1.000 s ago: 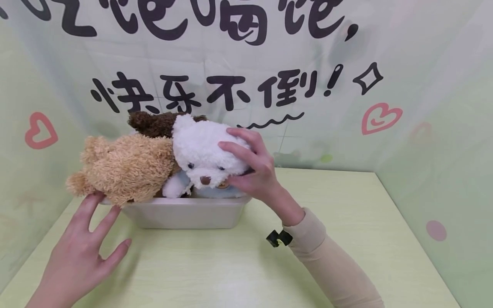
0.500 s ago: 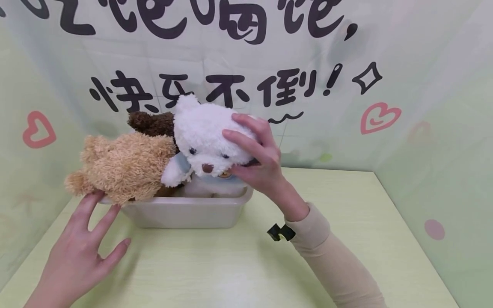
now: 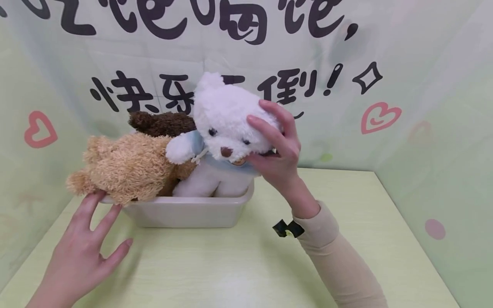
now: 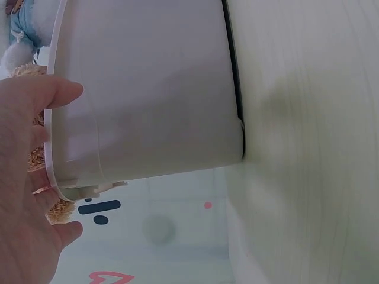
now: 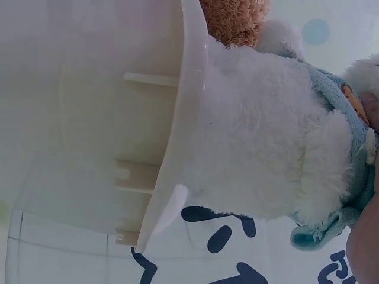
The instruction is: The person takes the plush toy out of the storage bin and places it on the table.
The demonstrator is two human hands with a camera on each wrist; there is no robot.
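A white teddy bear [image 3: 231, 115] in a light blue garment leans upright above the off-white plastic bin [image 3: 188, 214], its lower body behind the front rim. My right hand [image 3: 279, 149] grips the side of its head, thumb near the chin and fingers over the top. In the right wrist view the bear's white body [image 5: 260, 124] spans the bin's rim [image 5: 186, 118]. My left hand [image 3: 82, 248] has its fingers spread at the bin's left front rim, touching there below a tan plush toy [image 3: 127, 167]. Its thumb stands apart from the bin in the head view.
A dark brown plush [image 3: 163, 123] lies behind the tan one, partly hidden. The bin stands on a pale yellow-green table [image 3: 200, 269]. A printed curtain wall [image 3: 327, 141] closes off the back, with pale green walls on both sides.
My right hand has lifted the white bear up and to the right, bringing its arm and legs into view. My left hand has hardly moved.
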